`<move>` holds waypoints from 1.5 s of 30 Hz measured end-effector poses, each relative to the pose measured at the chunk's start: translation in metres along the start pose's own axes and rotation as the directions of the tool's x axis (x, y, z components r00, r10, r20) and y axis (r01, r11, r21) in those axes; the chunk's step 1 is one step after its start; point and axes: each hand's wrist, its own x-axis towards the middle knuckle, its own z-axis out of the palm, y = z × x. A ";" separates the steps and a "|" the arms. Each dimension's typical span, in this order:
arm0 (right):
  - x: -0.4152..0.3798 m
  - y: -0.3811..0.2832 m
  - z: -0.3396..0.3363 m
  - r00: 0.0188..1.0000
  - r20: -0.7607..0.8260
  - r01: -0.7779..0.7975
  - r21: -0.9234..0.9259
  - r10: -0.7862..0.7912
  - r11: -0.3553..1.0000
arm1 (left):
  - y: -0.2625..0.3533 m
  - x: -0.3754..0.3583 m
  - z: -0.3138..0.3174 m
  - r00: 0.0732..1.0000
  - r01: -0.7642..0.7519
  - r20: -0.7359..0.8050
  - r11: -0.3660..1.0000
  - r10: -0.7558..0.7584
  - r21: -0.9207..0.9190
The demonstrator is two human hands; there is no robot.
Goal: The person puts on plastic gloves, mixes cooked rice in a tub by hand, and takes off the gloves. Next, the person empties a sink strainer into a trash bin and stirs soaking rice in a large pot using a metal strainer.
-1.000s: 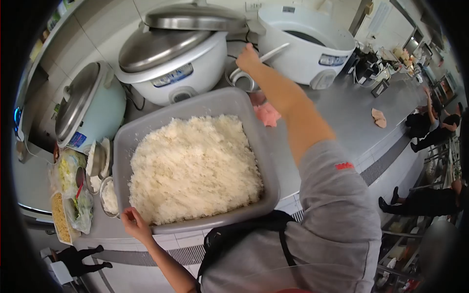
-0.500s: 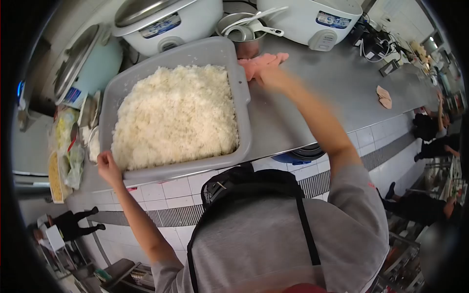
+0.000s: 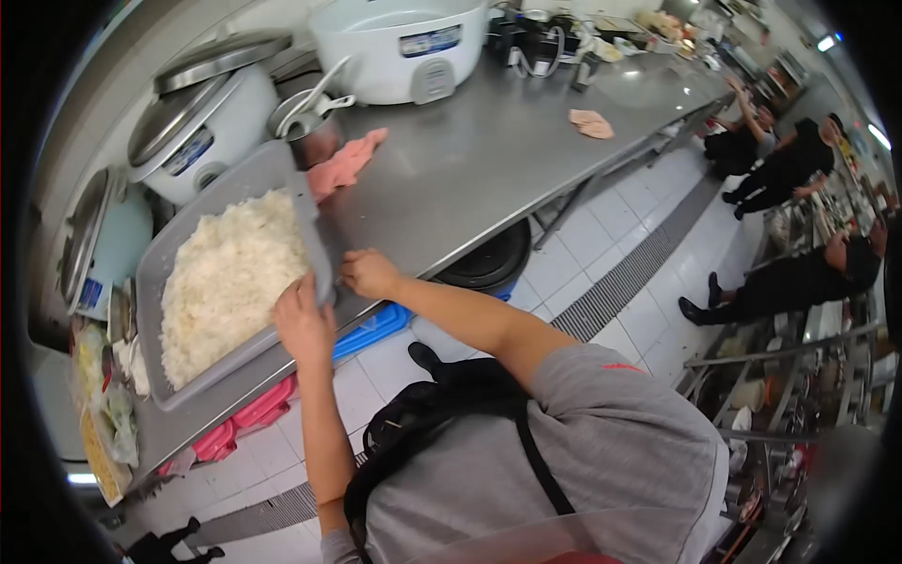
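A grey tub [image 3: 319, 235] heaped with white rice [image 3: 235, 277] sits at the left part of the steel counter. My left hand [image 3: 303, 315] rests on the tub's near right rim, its fingers reaching over the edge toward the rice; it holds nothing. Just right of that corner, my right hand [image 3: 368, 274] is over the counter with its fingers curled in, close to the tub wall; whether anything is between them is hidden. A pink cloth [image 3: 346, 165] lies on the counter behind the tub's right side, apart from both hands.
Rice cookers [image 3: 399, 56] line the wall, beside a metal pot [image 3: 315, 136] holding utensils. Another cloth [image 3: 591, 123] lies farther along the counter [image 3: 470, 150]. Bagged food [image 3: 115, 414] is at the left end. Several people stand in the aisle at right.
My right hand has left the pink cloth and come back near the tub's corner. My left hand has moved from the tub's left corner to its right one. The view has turned rightward.
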 end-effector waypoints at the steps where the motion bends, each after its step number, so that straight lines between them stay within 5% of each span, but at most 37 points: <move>1: -0.004 -0.001 -0.004 0.998 0.058 0.008 0.045 -0.011 0.999 | -0.008 -0.004 0.006 0.986 0.120 0.123 0.991 -0.111 -0.064; 2: -0.012 -0.003 -0.009 0.999 0.042 -0.001 0.031 0.000 1.000 | -0.015 -0.005 0.011 0.946 0.238 0.250 0.965 -0.206 -0.107; 5: -0.028 0.001 -0.025 1.000 -0.014 0.018 0.235 -0.015 0.972 | -0.026 -0.004 0.021 0.983 0.168 0.097 0.979 -0.157 -0.115; 8: -0.064 0.028 -0.073 0.915 -0.269 -0.168 0.420 0.299 0.892 | -0.025 0.000 0.029 0.981 0.183 0.097 0.970 -0.170 -0.159; 9: -0.076 0.057 -0.093 0.852 -0.146 -0.380 0.485 0.502 0.787 | -0.022 0.004 0.035 0.980 0.184 0.102 0.967 -0.168 -0.177; 10: -0.085 0.083 -0.121 0.776 -0.076 -0.419 0.680 0.627 0.601 | -0.020 0.008 0.040 0.972 0.200 0.152 0.970 -0.179 -0.136; 11: -0.090 0.076 -0.180 0.752 -0.149 -0.418 0.645 0.642 0.639 | -0.018 0.004 0.037 0.955 0.228 0.214 0.971 -0.208 -0.072; 12: -0.097 0.106 -0.204 0.785 -0.085 -0.225 0.884 0.614 0.409 | -0.003 0.016 0.020 0.951 0.235 0.235 0.964 -0.202 -0.122; 13: -0.099 0.112 -0.241 0.859 -0.123 -0.197 0.816 0.498 0.543 | 0.022 0.048 0.000 0.947 0.256 0.241 0.953 -0.214 -0.161; 14: -0.091 0.113 -0.263 0.806 -0.133 -0.040 0.960 0.577 0.278 | 0.051 0.077 -0.017 0.972 0.190 0.195 0.929 -0.132 -0.317; 17: -0.073 0.104 -0.304 0.828 -0.143 0.033 0.978 0.542 0.207 | 0.119 0.133 0.003 0.997 -0.069 -0.017 0.773 0.075 -0.630; 18: -0.068 0.102 -0.310 0.816 -0.137 0.039 0.982 0.562 0.182 | 0.153 0.146 0.002 0.971 0.170 0.239 0.642 0.022 -0.748; 20: -0.059 0.105 -0.323 0.795 -0.161 0.086 0.984 0.585 0.154 | 0.199 0.163 0.064 0.981 0.030 0.131 0.560 0.140 -0.828; 22: -0.060 0.113 -0.330 0.767 -0.173 0.188 0.981 0.618 0.040 | 0.220 0.181 0.094 0.833 0.299 0.466 0.465 0.298 -0.833; 23: -0.063 0.126 -0.338 0.738 -0.247 0.270 0.961 0.627 0.062 | 0.221 0.186 0.105 0.821 0.289 0.473 0.480 0.321 -0.828; 26: -0.070 0.161 -0.366 0.655 -0.283 0.278 0.952 0.700 0.126 | 0.226 0.196 0.128 0.806 0.442 0.515 0.281 0.293 -0.852; 28: -0.067 0.165 -0.370 0.643 -0.309 0.306 0.943 0.701 0.135 | 0.228 0.207 0.130 0.814 0.568 0.568 0.038 0.121 -0.822; 29: -0.065 0.164 -0.368 0.621 -0.190 0.222 0.973 0.760 0.062 | 0.232 0.212 0.123 0.779 0.626 0.626 -0.074 0.022 -0.776; 31: -0.061 0.161 -0.349 0.599 -0.050 0.121 0.992 0.799 -0.029 | 0.237 0.218 0.141 0.797 0.588 0.599 -0.128 -0.077 -0.798; 33: -0.056 0.162 -0.318 0.716 0.195 -0.220 0.974 0.670 -0.048 | 0.237 0.218 0.157 0.814 0.529 0.542 -0.122 -0.207 -0.840; 37: -0.027 0.195 -0.286 0.643 0.161 -0.227 0.974 0.748 -0.014 | 0.208 0.216 0.190 0.768 0.516 0.515 -0.108 -0.380 -0.850; 39: -0.020 0.205 -0.282 0.649 0.247 -0.158 0.969 0.719 -0.190 | 0.185 0.206 0.202 0.606 0.560 0.679 -0.384 -0.414 -0.734; 40: -0.018 0.204 -0.279 0.638 0.284 -0.185 0.959 0.715 -0.216 | 0.182 0.200 0.204 0.575 0.573 0.694 -0.392 -0.433 -0.720; 42: -0.010 0.201 -0.274 0.633 0.258 -0.112 0.964 0.730 -0.243 | 0.181 0.196 0.202 0.480 0.467 0.406 -0.165 -0.778 -0.869; 43: -0.007 0.197 -0.271 0.636 0.276 -0.122 0.958 0.720 -0.259 | 0.185 0.193 0.188 0.468 0.474 0.398 -0.156 -0.789 -0.867; 44: -0.006 0.193 -0.269 0.603 0.287 -0.114 0.954 0.744 -0.276 | 0.192 0.185 0.169 0.721 0.361 0.051 0.311 -0.691 -0.879; 45: -0.005 0.191 -0.266 0.566 0.295 -0.101 0.951 0.769 -0.291 | 0.199 0.181 0.159 0.886 0.123 -0.236 0.693 -0.399 -0.710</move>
